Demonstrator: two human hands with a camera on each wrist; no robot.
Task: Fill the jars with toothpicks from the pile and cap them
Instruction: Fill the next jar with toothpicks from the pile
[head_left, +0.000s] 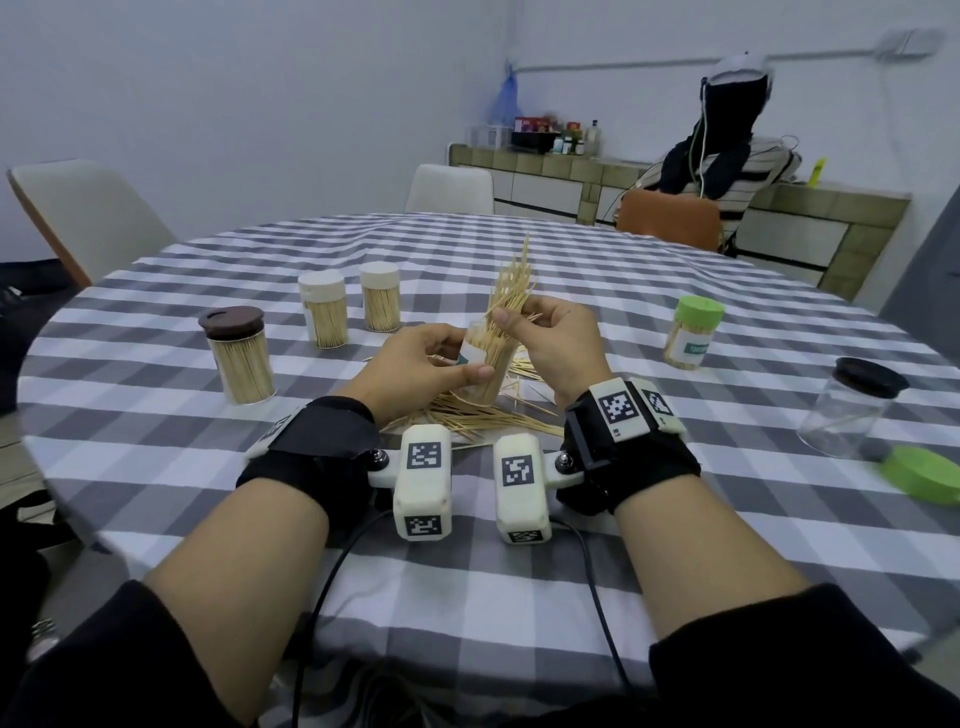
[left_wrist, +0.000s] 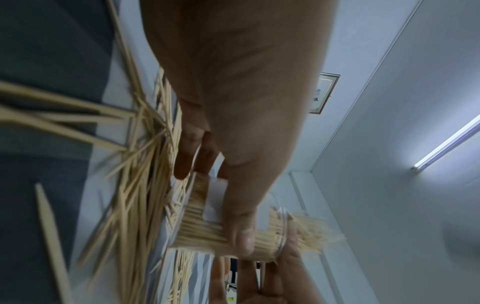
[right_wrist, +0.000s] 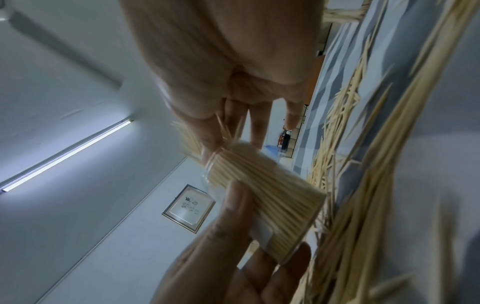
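a: where's the jar?

b: tilted over the pile at the table's near middle, left hand wrapped round its body, thumb across the front

a: and the right hand?

b: fingers pinched on a bundle of toothpicks, lower ends in the mouth, tops fanned out

a: risk?

b: the jar looks nearly packed; pushing a splayed bundle in could jam it, and strays may spill back onto the pile
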